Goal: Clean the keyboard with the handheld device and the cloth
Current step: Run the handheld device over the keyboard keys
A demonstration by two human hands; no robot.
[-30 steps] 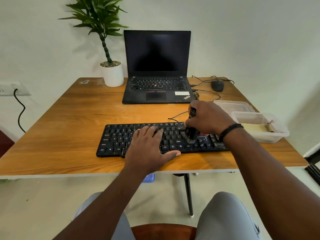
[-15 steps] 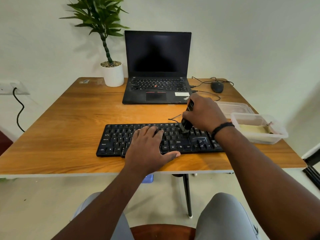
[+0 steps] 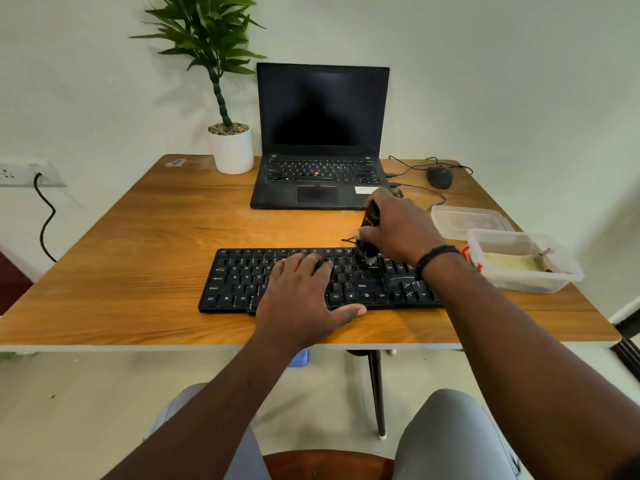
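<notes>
A black keyboard (image 3: 242, 282) lies near the front edge of the wooden table (image 3: 138, 244). My left hand (image 3: 304, 296) rests flat on its middle keys, fingers straight, thumb at the front edge. My right hand (image 3: 398, 226) grips a black handheld device (image 3: 370, 220), tilted, with its tip down on the top key rows right of centre. A pale cloth (image 3: 512, 263) lies inside a clear plastic tub (image 3: 561, 268) at the right of the table.
An open black laptop (image 3: 322, 133) stands behind the keyboard, with a potted plant (image 3: 230, 147) to its left and a mouse (image 3: 440, 176) with cables to its right. A clear lid (image 3: 467, 220) lies behind the tub. My knees show below the table.
My right hand has carried the device from the lower right keys up to the keyboard's top rows. The left hand has stayed in place.
</notes>
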